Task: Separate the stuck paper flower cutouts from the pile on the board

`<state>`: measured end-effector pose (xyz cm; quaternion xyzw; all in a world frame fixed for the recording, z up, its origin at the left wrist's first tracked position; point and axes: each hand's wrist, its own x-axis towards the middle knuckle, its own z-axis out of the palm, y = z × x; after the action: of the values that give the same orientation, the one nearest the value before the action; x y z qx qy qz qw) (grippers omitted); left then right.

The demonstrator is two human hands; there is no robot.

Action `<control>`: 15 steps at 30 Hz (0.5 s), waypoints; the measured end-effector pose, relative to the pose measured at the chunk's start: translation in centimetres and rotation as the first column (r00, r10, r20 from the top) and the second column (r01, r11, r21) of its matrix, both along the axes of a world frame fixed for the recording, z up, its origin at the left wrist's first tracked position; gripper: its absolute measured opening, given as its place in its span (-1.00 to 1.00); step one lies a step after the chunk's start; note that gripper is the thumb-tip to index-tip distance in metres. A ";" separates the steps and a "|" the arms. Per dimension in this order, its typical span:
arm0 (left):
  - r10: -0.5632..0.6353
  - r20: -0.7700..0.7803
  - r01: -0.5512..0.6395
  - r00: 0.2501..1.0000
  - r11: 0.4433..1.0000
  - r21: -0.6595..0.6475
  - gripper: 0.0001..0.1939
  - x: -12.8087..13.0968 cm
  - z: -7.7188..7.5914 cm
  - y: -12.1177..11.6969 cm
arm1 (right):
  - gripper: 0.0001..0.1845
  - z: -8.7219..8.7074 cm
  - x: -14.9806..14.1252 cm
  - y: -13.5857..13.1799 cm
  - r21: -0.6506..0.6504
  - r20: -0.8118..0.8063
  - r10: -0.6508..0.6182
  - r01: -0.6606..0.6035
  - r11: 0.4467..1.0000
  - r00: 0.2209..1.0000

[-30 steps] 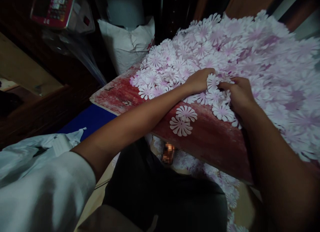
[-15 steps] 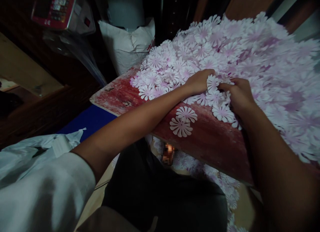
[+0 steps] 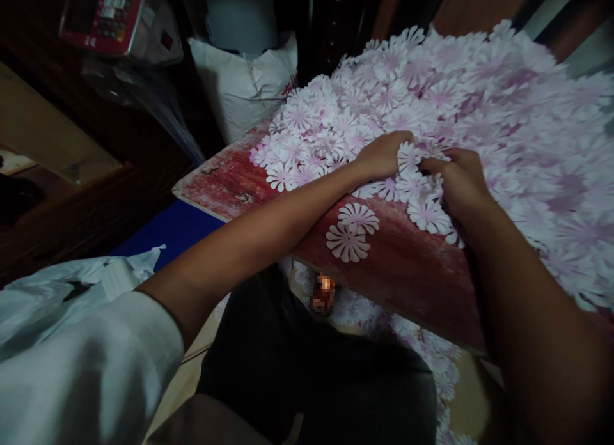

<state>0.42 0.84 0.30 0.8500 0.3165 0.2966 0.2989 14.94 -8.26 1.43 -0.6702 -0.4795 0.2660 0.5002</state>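
A big heap of white and pale purple artificial flower cutouts [image 3: 446, 93] covers much of a worn red board [image 3: 412, 266]. At the heap's near side, my left hand [image 3: 386, 156] is closed at a small white flower cutout [image 3: 409, 158], its fingertips hidden behind the petals. Just right of it, my right hand [image 3: 463, 176] bends in with thumb and forefinger pinched at the same small group of flowers. More blossoms lie below and between both hands. Two flat flower cutouts [image 3: 352, 231] rest apart on the board near its front edge.
A white sack [image 3: 244, 87] stands behind the board, against a grey container [image 3: 242, 16]. At upper left is a red device with a keypad [image 3: 108, 16]. Plastic bags [image 3: 71, 291] lie at left. More flowers [image 3: 412, 336] are on the floor beneath the board, near my legs.
Both hands stay almost in place at the same flowers, with only a very slight shift. The heap and the two loose cutouts look the same.
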 end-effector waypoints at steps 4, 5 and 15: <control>0.001 0.006 -0.001 1.000 1.000 -0.010 -0.69 -0.1 0.1 -0.1 | -0.73 -0.2 0.2 0.2 0.014 0.004 0.008 -0.008 1.000 1.000; 0.001 0.010 -0.001 1.000 1.000 -0.014 -0.70 -0.1 0.1 -0.2 | -0.73 -0.2 0.3 0.2 0.014 0.000 0.006 -0.006 1.000 1.000; 0.003 0.023 -0.003 1.000 1.000 -0.020 -0.73 0.1 0.0 0.2 | -0.75 -0.2 0.3 0.2 0.014 -0.013 -0.011 0.011 1.000 1.000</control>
<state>0.53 0.99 0.26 0.8431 0.3172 0.3035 0.3106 15.24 -8.02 1.23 -0.6675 -0.4743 0.2644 0.5094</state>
